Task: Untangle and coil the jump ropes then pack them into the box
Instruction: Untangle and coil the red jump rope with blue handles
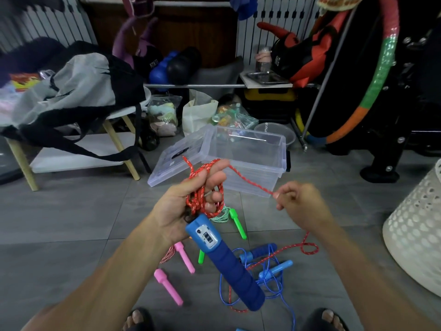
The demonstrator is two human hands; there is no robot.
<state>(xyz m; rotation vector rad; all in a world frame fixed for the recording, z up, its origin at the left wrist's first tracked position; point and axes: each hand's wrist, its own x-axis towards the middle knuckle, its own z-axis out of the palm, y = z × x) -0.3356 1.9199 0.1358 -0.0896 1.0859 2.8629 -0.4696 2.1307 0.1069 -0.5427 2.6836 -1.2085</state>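
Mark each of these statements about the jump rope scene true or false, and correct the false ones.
1. The left hand holds loops of the red-and-white braided rope. True.
2. The clear plastic storage box already contains a coiled rope. False: no rope lies in it.
3. The right hand pinches a strand of the red rope. True.
4. The two pink plastic handles lie inside the box. False: they lie on the grey tiled floor.
5. The blue foam-grip counter handle hangs below the left hand. True.

Head-worn view, downward, close over floor [71, 223]
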